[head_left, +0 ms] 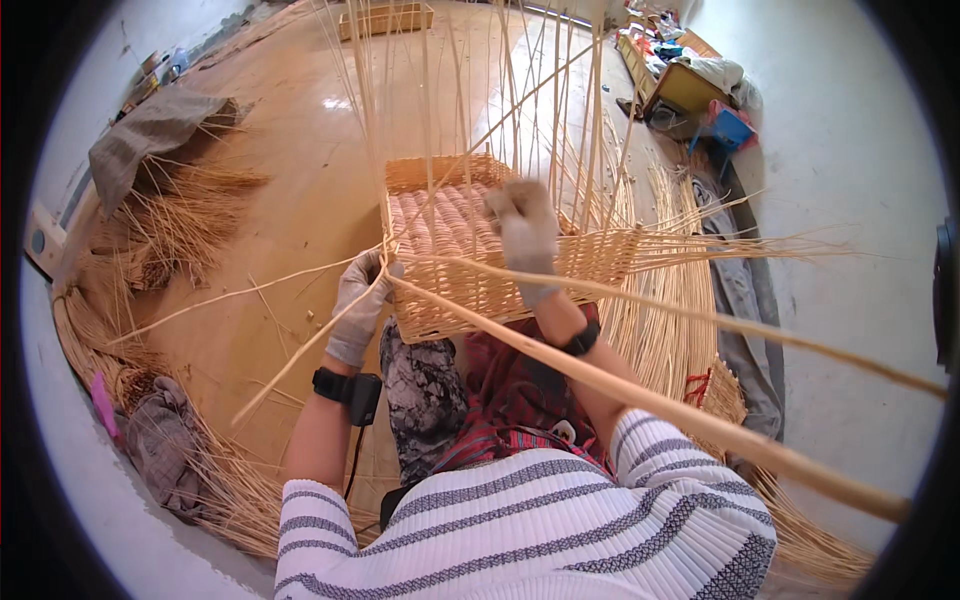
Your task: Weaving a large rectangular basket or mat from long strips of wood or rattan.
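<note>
A rectangular wicker basket rests on my lap, its pale wall woven and its bottom covered with pinkish rope-like rows. Tall thin stakes rise from its rim. My left hand, in a light work glove, is closed at the near left corner around wicker rods that fan out there. Two long, thicker rods run from that corner across to the right. My right hand, gloved too, is curled closed above the basket's right half; what its fingers hold, if anything, is hidden.
Loose wicker rods lie along the right wall, beside boxes with cloth and bags. More bundles lie at the left, partly under a grey cloth. Another basket stands on the floor at the back.
</note>
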Action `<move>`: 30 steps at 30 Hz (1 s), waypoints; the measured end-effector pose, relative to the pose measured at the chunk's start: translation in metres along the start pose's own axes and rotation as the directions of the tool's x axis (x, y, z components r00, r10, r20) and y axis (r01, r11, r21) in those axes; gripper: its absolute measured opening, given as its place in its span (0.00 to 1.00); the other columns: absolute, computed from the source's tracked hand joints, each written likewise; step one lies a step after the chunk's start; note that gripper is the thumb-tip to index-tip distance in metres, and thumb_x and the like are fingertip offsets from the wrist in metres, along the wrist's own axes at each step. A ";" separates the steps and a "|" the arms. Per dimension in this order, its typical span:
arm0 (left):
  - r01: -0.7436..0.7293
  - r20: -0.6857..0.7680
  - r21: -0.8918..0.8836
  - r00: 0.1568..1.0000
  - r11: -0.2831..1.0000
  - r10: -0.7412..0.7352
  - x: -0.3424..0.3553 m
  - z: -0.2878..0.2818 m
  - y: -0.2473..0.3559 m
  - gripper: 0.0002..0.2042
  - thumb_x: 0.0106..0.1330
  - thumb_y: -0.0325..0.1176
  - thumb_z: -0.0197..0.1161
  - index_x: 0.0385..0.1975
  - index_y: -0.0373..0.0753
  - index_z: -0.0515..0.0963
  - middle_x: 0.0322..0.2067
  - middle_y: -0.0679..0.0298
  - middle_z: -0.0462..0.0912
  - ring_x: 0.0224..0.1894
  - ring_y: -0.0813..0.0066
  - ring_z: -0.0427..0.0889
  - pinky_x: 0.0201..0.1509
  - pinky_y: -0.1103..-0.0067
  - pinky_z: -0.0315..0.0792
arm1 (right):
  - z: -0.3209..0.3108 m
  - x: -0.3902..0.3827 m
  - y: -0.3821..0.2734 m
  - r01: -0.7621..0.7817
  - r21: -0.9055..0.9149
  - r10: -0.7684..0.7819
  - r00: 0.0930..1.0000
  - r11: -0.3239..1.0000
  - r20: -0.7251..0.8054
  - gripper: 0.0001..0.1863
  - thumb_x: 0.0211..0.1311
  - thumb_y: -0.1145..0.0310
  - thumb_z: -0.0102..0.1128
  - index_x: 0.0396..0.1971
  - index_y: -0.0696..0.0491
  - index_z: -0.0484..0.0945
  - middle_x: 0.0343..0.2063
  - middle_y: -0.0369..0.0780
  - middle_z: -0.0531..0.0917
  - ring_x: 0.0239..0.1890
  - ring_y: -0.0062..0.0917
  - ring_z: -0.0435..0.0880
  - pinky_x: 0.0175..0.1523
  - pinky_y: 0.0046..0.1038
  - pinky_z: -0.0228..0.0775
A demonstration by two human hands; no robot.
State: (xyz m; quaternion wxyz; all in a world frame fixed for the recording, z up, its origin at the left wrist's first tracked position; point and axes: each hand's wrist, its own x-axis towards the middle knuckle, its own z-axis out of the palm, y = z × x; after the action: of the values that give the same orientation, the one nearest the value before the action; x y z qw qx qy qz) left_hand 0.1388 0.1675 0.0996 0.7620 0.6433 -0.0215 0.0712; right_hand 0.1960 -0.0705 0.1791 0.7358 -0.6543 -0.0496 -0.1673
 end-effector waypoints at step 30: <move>-0.021 -0.033 0.478 0.999 0.878 0.042 0.020 0.088 0.025 0.13 0.78 0.40 0.60 0.48 0.36 0.76 0.33 0.63 0.83 0.25 0.79 0.85 0.25 0.80 0.78 | -0.080 -0.053 0.068 -0.346 0.213 0.322 0.937 0.914 0.137 0.10 0.76 0.65 0.61 0.51 0.50 0.82 0.41 0.39 0.90 0.38 0.24 0.91 0.34 0.23 0.79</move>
State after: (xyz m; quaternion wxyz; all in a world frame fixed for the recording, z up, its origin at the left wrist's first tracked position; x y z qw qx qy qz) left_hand 0.1603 0.0861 0.1413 0.5790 0.8091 0.0025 0.1005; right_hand 0.1558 -0.1334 0.0882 0.8220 -0.5695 0.0073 0.0007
